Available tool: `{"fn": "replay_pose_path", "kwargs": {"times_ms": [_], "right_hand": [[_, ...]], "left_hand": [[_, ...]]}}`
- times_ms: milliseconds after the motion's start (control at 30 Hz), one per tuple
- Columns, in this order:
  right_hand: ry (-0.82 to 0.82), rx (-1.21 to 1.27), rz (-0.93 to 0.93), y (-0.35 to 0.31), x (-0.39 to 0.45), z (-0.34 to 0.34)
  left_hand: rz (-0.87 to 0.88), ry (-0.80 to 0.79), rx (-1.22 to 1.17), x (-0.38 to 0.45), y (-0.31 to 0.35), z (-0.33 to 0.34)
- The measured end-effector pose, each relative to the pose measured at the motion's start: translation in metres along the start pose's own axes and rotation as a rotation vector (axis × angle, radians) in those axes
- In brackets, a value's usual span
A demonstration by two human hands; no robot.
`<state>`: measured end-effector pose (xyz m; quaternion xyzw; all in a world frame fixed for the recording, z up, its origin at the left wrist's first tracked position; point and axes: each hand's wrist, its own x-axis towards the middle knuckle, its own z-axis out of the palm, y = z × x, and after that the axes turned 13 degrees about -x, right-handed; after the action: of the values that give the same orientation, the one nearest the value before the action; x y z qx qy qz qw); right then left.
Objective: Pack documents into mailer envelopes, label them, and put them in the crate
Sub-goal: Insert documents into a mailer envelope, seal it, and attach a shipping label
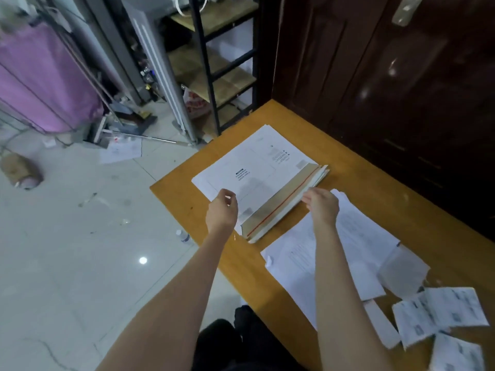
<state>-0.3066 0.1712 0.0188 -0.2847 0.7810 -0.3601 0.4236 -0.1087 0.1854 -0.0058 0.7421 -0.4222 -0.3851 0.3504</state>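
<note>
My left hand (222, 207) hovers loosely curled over the mailer (254, 167), holding nothing that I can see. The mailer lies flat on the table (361, 183), its flap (284, 202) open along the near edge. My right hand (322, 203) has its fingers at the flap's right end, though I cannot tell whether they pinch it. I judge the seal goes best by pinning the mailer with my left hand and folding the flap squarely; no crate shows.

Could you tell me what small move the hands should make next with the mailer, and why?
Probably fold the flap shut: the mailer envelope lies on the table, flap open, red strip showing, right hand at it, left hand beside.
</note>
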Motion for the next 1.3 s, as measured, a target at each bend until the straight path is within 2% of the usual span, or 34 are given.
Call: {"fn": "replay_pose_path", "kwargs": {"times_ms": [300, 467, 700, 867, 1133, 1233, 1300], "right_hand": [[0.069, 0.006, 0.144, 0.016, 0.024, 0.021], [0.047, -0.109, 0.210, 0.018, 0.031, 0.033], [0.079, -0.311, 0.345, 0.014, 0.037, 0.052], [0.143, -0.401, 0.497, 0.022, 0.025, 0.074], [0.348, -0.459, 0.466, 0.021, 0.012, 0.091], [0.402, -0.468, 0.446, 0.019, 0.010, 0.093], [0.434, -0.472, 0.442, 0.018, 0.008, 0.095]], "left_hand": [[-0.014, -0.125, 0.118, 0.071, 0.010, 0.010], [-0.010, -0.166, 0.219, 0.104, 0.012, 0.017], [0.221, -0.166, 0.423, 0.147, 0.024, 0.029], [0.140, -0.159, 0.674, 0.166, 0.022, 0.028], [0.169, -0.228, 0.766, 0.175, 0.016, 0.029], [0.251, -0.248, 0.731, 0.171, 0.020, 0.032], [0.355, -0.320, 0.686, 0.166, 0.023, 0.038]]}}
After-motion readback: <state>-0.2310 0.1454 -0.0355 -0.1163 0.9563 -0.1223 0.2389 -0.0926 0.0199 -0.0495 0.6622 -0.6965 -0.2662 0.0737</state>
